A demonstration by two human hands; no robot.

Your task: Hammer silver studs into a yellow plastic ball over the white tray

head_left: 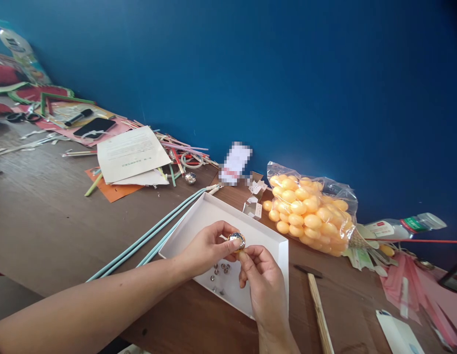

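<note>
A: In the head view, where were the two hands?

B: Both were above a shallow white tray [204, 214] on the brown bench [59, 206]. The left hand [208, 246] gripped a silver faceted ball [237, 240] between its thumb and fingers, so the ball was off the tray, held over it.

A: And the right hand [263, 278]?

B: Its thumb and forefinger were pinched together at the lower edge of that ball, the other fingers curled in. I couldn't tell whether something small was caught between the tips.

A: What lay in the tray?

B: Several small shiny gems [224, 266], scattered on its floor below the hands.

A: And around it?

B: Pale blue rods [151, 236] lay along its left side. A wooden-handled hammer [317, 309] lay to its right, head toward the blue wall [228, 73]. Behind the tray's right side, a clear plastic bag [337, 183] full of yellow-orange eggs [297, 220] sat close to the wall, with a clear bottle [398, 227] on its side farther right.

A: Anything farther left?

B: A second silver ball [190, 178] rested on the bench near a printed sheet [132, 152]. Beyond the sheet were a dark smartphone [94, 128] and scissors [29, 116].
</note>
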